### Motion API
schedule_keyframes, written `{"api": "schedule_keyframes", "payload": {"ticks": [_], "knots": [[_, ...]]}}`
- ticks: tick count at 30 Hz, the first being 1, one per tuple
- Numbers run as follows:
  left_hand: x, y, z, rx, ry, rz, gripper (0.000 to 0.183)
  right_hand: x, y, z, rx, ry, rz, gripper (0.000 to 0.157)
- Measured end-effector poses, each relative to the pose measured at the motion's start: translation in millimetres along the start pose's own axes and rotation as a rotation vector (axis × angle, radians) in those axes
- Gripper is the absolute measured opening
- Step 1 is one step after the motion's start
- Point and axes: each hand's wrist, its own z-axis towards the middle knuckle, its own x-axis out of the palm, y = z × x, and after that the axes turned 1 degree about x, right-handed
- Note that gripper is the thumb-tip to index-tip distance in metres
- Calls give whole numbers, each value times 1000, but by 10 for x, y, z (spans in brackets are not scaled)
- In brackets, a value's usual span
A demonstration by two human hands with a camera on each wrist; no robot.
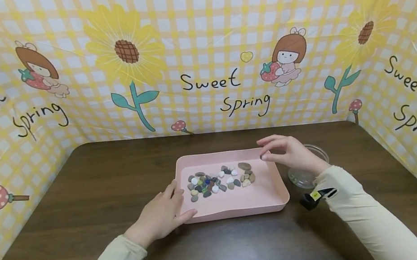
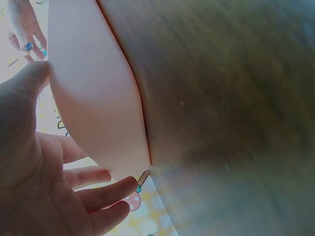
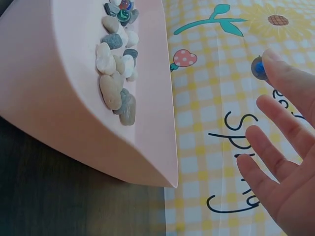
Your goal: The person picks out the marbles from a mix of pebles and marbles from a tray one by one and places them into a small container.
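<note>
A pink tray (image 1: 267,189) on the table holds a cluster of pebbles (image 1: 231,185), grey, white and tan, with some coloured glass marbles (image 1: 207,182) among them at the left. My left hand (image 1: 160,212) rests against the tray's left side, its fingers loosely extended along the wall and its thumb near the front rim. Above the tray's right rim, my right hand (image 1: 288,154) pinches a blue glass marble (image 3: 258,68) between thumb and index finger. The other fingers of that hand are spread apart, as the right wrist view shows.
A clear glass jar (image 1: 302,179) stands right of the tray, partly hidden behind my right hand and wrist. The dark wooden table (image 1: 232,253) is enclosed on its visible sides by a yellow checked cloth (image 1: 193,37).
</note>
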Motion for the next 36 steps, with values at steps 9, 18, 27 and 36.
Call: {"api": "schedule_keyframes", "payload": {"ticks": [9,18,27,36], "knots": [[0,-3,-1,-2,2,7,73,-30,-40,-50,-21,-34,-48,18],[-11,-10,-5,2,4,17,74,-69,-61,-121,-5,-62,-76,16],[7,1,-1,0,1,12,74,-119,-103,-213,5,-104,-106,16],[5,2,-3,7,-11,12,74,-173,-145,-309,8,-153,-117,17]]}}
